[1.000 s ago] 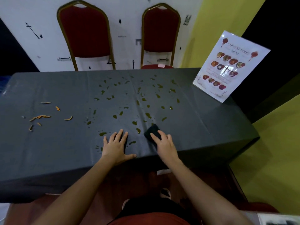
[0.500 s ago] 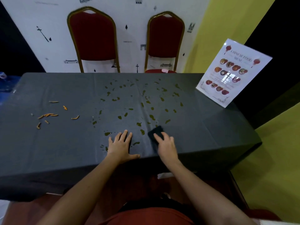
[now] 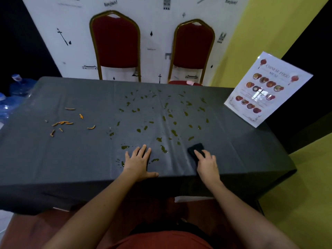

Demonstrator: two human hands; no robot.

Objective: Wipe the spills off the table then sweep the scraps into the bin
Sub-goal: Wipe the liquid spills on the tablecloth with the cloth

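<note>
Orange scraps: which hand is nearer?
Left. The left hand lies flat, right of the orange scraps; the right hand sits farther right, on the sponge.

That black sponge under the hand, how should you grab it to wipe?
Probably from above: the black sponge lies flat on the grey tablecloth, so the right hand does best pressing its fingers on the top face, thumb and little finger pinching the two short sides. The left hand, flat on the cloth, steadies it.

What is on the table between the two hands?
In the head view, a few greenish spill drops lie on the grey tablecloth between the left hand and the right hand, which presses a dark cloth.
</note>
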